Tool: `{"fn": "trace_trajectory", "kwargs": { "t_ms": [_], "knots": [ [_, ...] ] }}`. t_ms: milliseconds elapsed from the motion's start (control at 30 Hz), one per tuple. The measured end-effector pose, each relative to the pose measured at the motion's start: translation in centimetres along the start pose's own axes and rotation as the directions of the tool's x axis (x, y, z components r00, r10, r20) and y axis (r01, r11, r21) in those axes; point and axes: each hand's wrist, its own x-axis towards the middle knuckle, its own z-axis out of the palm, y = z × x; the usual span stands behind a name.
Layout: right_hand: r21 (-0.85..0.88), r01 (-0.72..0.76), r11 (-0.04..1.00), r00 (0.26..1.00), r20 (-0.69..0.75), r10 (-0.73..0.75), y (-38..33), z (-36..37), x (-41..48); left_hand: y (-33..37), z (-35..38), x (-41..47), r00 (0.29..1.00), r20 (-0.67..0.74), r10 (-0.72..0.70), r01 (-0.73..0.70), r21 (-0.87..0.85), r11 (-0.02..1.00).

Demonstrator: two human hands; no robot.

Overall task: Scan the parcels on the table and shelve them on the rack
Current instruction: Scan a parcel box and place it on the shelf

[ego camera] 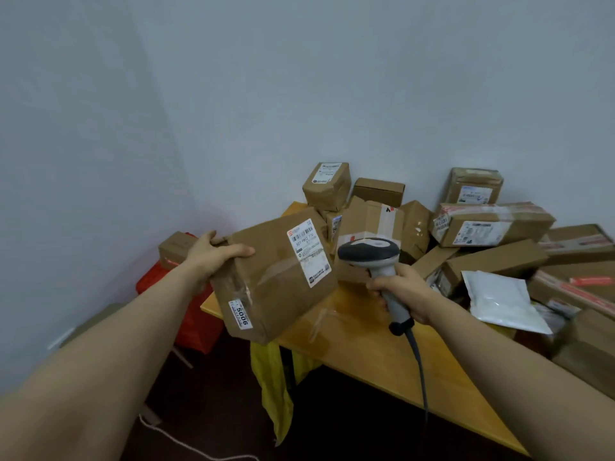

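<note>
Two hands busy. Left hand (213,257) grips brown parcel (266,294) by top corner, above left edge of tabletop (366,344), label (309,257) tilted toward scanner (369,252). Right hand (404,291) clamped round scanner handle, aiming. Unscanned pile (492,224) along far edge.

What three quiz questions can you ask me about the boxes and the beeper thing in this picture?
1. True or false: the left hand holds a brown parcel.
2. Pick one: the right hand grips A) a scanner, B) a pen, C) a cup.
3. Fill the gap: the small sticker near the parcel's lower corner reads ____.

Key: 1 true. 2 A. 3 5006.
</note>
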Motion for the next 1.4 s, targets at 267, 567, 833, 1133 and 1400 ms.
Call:
{"fn": "trace_trajectory", "kwargs": {
  "t_ms": [267, 567, 833, 1133, 1400],
  "knots": [
    [-0.083, 0.197, 0.977, 0.979, -0.038, -0.201, -1.5, 0.4, -0.9, 2.5, -0.8, -0.9, 0.998, -0.058, 0.036, -0.040, -0.064, 0.997],
    [-0.125, 0.248, 0.961, 0.966, -0.043, -0.255, -3.5, 0.6, -1.9, 2.8, -1.2, -1.3, 0.994, -0.099, 0.038, -0.041, -0.034, 0.999],
    [-0.127, 0.217, 0.968, 0.974, -0.044, -0.224, -3.9, 0.6, -1.8, 3.2, -2.0, -1.9, 0.992, -0.116, 0.052, -0.051, 0.017, 0.999],
    [-0.077, 0.234, 0.969, 0.970, -0.045, -0.238, -4.9, 1.0, -1.5, 3.0, -3.3, -1.8, 0.987, -0.151, 0.052, -0.046, 0.045, 0.998],
    [-0.089, 0.226, 0.970, 0.974, -0.002, -0.227, -5.6, 1.7, -1.7, 2.6, -4.5, -1.0, 0.986, -0.161, 0.052, -0.047, 0.032, 0.998]
  ]
}}
